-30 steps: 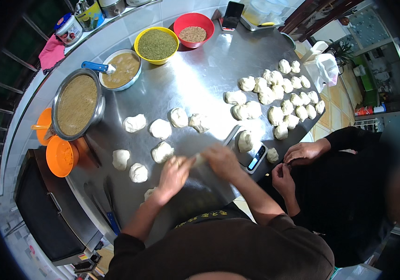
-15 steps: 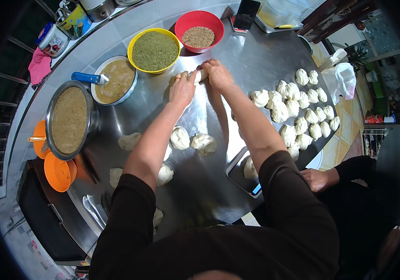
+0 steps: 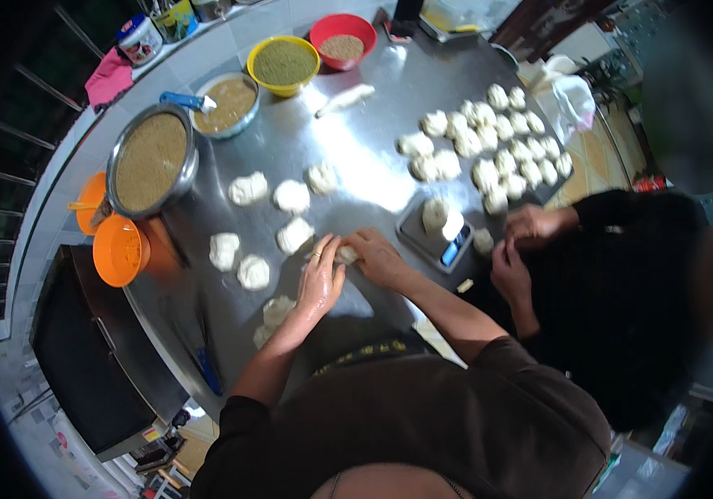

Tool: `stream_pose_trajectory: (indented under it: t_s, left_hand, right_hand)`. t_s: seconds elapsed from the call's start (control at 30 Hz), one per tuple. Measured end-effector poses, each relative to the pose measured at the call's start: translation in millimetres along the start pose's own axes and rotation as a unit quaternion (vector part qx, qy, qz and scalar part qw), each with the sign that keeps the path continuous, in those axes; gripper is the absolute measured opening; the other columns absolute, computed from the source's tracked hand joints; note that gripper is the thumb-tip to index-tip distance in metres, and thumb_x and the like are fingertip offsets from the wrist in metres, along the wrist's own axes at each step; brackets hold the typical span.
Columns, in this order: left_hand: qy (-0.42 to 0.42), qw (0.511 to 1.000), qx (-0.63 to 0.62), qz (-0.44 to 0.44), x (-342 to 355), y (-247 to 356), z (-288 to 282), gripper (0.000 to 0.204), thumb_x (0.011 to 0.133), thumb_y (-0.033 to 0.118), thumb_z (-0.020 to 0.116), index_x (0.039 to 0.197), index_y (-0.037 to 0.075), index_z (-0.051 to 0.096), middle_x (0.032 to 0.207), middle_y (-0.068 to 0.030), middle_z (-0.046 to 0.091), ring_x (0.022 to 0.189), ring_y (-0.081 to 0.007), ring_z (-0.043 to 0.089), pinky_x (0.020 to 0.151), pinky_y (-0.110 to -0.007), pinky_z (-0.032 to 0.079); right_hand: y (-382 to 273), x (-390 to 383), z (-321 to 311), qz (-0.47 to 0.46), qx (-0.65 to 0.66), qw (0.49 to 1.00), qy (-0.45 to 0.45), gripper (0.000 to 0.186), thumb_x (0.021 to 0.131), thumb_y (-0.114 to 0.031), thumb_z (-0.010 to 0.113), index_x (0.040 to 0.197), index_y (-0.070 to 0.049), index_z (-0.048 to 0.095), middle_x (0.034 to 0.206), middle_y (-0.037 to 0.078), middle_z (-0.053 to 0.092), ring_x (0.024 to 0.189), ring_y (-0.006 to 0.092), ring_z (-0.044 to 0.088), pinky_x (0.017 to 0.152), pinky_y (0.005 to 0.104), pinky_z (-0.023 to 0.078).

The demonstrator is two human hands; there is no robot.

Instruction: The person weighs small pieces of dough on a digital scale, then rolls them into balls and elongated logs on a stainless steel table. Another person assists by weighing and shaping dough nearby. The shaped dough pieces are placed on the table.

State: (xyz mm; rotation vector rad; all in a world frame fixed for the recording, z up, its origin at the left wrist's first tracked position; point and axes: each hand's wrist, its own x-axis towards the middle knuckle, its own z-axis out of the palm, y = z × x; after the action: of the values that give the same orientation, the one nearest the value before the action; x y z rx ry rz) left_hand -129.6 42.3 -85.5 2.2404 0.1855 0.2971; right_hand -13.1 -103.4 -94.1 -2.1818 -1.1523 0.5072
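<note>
Where the metal bowl [image 3: 192, 170] stands well to the left of the scale [image 3: 414, 236], pale dough lumps [image 3: 248, 190] lie scattered across the gap between the two. Close on the scale's left, the left hand [image 3: 321, 279] and the right hand [image 3: 378, 258] come together, fingers bent over a small dough piece [image 3: 346, 256] on the steel table [image 3: 410, 87], though whether they pinch or merely press it I cannot tell. On the scale sits a dough ball [image 3: 435, 214], with a cluster of lumps [image 3: 487, 137] beyond it to the right and a co-worker's hands [image 3: 513, 264] just right of it.
</note>
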Motion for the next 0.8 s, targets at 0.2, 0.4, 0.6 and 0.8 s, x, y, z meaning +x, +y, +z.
stream_pose_trajectory:
  t_s: [0.2, 0.4, 0.6, 0.8]
  left_hand:
    - [-0.138, 0.962, -0.184, -0.144, -115, 4, 58, 0.068, 0.080, -0.001, 0.070, 0.142, 0.002, 0.041, 0.124, -0.0200, 0.057, 0.103, -0.0259, 0.066, 0.083, -0.034, 0.056]
    - [-0.162, 0.975, -0.125, -0.085, -114, 12, 61, 0.076, 0.070, 0.000, 0.080, 0.137, -0.002, 0.044, 0.120, -0.0194, 0.057, 0.086, -0.0237, 0.070, 0.074, -0.033, 0.056]
    - [-0.109, 0.980, -0.059, -0.154, -83, 8, 72, 0.107, 0.067, 0.011, 0.083, 0.151, 0.005, 0.017, 0.115, -0.0259, 0.060, 0.100, -0.0413, 0.062, 0.085, -0.046, 0.051]
    - [-0.072, 0.964, -0.021, -0.256, -91, 3, 81, 0.070, 0.079, 0.012, 0.068, 0.136, -0.009, 0.032, 0.085, -0.0284, 0.066, 0.083, -0.0447, 0.065, 0.071, -0.050, 0.053]
  right_hand:
    - [-12, -121, 55, 0.089, 0.449, 0.889, -0.006, 0.047, 0.076, 0.000, 0.064, 0.122, -0.004, 0.053, 0.121, 0.020, 0.056, 0.111, 0.0349, 0.057, 0.093, 0.0398, 0.048]
    - [-6, -113, 89, 0.154, -0.034, 0.974, 0.162, 0.024, 0.085, -0.019, 0.059, 0.106, -0.008, 0.059, 0.104, 0.014, 0.059, 0.099, 0.0354, 0.058, 0.086, 0.0439, 0.047]
    - [17, -43, 87, 0.046, -0.094, 0.979, 0.175, 0.015, 0.083, -0.020, 0.060, 0.095, -0.010, 0.058, 0.090, 0.012, 0.057, 0.089, 0.0346, 0.058, 0.075, 0.0465, 0.047]
    - [-33, -74, 71, 0.283, 0.067, 0.954, 0.070, 0.020, 0.091, -0.024, 0.053, 0.100, -0.008, 0.063, 0.089, 0.019, 0.068, 0.083, 0.0398, 0.065, 0.072, 0.0464, 0.051]
